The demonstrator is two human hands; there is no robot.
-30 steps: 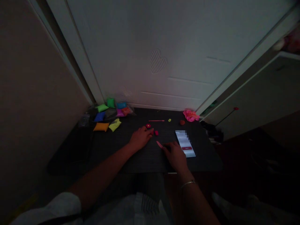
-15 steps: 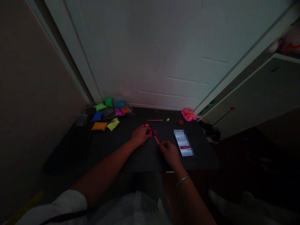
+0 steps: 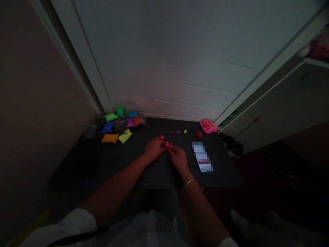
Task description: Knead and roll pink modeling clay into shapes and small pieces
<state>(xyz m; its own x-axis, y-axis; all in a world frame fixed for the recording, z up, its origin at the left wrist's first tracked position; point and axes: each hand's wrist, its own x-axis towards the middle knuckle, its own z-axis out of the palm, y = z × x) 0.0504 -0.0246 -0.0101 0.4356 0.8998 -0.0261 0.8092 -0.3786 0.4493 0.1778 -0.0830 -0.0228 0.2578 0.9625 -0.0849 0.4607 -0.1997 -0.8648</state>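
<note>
My left hand rests on the dark table with its fingers bent. Its thumb and forefinger close on a small dark-pink clay piece, largely hidden by the fingers. Opposite it, my right hand pinches a slim pink modelling tool, whose tip is at the clay. A second dark-pink clay lump lies just right of the tip. Beyond my left fingertips sits a small red flower shape with a pale centre. The room is dim, so fine detail is lost.
Coloured clay packets lie at the table's left. A thin pink stick, a yellow-green bit, a reddish-brown ball and a pink flower line the back. A lit phone lies at right. A white panel rises behind.
My right hand has moved left and away from me, bringing the pink tool from below the clay up to the piece at my left fingertips. My left hand stays nearly in place.
</note>
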